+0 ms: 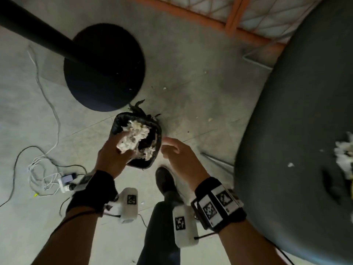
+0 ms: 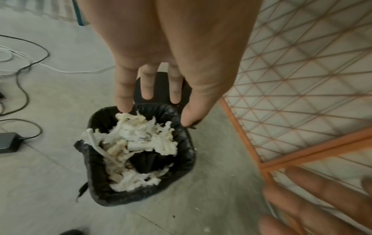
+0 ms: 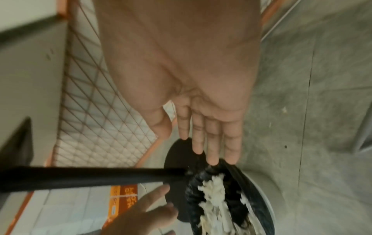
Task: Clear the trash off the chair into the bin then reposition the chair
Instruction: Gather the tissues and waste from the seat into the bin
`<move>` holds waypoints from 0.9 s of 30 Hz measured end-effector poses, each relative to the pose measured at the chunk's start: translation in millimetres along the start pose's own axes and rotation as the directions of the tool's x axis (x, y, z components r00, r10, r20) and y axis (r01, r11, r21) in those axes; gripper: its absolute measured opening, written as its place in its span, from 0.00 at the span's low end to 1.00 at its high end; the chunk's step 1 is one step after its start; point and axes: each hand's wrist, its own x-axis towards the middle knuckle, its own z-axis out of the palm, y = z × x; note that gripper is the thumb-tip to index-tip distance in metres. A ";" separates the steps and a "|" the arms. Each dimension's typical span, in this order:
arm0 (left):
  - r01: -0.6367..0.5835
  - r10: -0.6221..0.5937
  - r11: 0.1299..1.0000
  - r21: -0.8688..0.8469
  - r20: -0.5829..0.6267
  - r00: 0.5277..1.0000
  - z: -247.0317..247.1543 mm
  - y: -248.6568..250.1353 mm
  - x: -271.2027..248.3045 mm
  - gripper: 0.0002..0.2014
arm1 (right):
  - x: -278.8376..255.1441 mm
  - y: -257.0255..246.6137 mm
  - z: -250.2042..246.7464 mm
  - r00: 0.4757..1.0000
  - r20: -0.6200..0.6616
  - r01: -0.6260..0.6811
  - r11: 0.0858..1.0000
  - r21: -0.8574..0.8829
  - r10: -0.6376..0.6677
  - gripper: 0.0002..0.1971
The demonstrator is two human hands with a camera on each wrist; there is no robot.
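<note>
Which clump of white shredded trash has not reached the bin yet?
The white shredded clump on the dark grey chair seat, at the far right; the other white shreds already lie inside the black-lined bin.

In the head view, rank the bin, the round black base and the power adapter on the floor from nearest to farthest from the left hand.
1. bin, directly under the left hand.
2. power adapter, on the floor to its left.
3. round black base, beyond the bin.

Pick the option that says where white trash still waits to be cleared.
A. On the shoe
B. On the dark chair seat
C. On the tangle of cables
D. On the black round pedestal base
B: white shredded trash still lies on the dark chair seat, while the rest fills the black-lined bin.
</note>
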 end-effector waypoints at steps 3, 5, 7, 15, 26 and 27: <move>-0.115 0.112 0.990 -0.084 -0.041 0.993 -4.0 47.2 -43.3 0.20 | -64.4 -10.7 -50.3 0.998 -0.052 0.032 0.992 0.122 -0.025 0.16; -0.245 0.243 0.952 -0.184 -0.032 0.969 3.6 95.6 -73.5 0.18 | -104.5 -16.7 -94.0 0.990 -0.134 0.068 0.977 0.203 -0.041 0.13; -0.329 0.358 0.900 -0.285 0.057 0.932 21.9 150.4 -100.5 0.17 | -141.1 -20.7 -144.4 0.972 -0.227 0.135 0.939 0.317 -0.063 0.11; -0.723 0.681 0.690 -0.033 0.367 0.634 166.4 355.3 -133.5 0.20 | -206.8 -27.3 -366.5 0.589 -0.760 0.222 0.959 -0.174 -0.274 0.11; -0.829 0.591 0.320 0.458 0.588 0.552 288.2 522.6 -96.2 0.47 | -135.1 18.8 -513.7 0.731 -0.642 -0.274 0.763 -0.586 -0.231 0.28; -0.819 0.552 0.285 0.498 0.613 0.565 292.2 519.6 -93.0 0.47 | -136.0 28.0 -507.0 0.722 -0.639 -0.246 0.765 -0.595 -0.264 0.28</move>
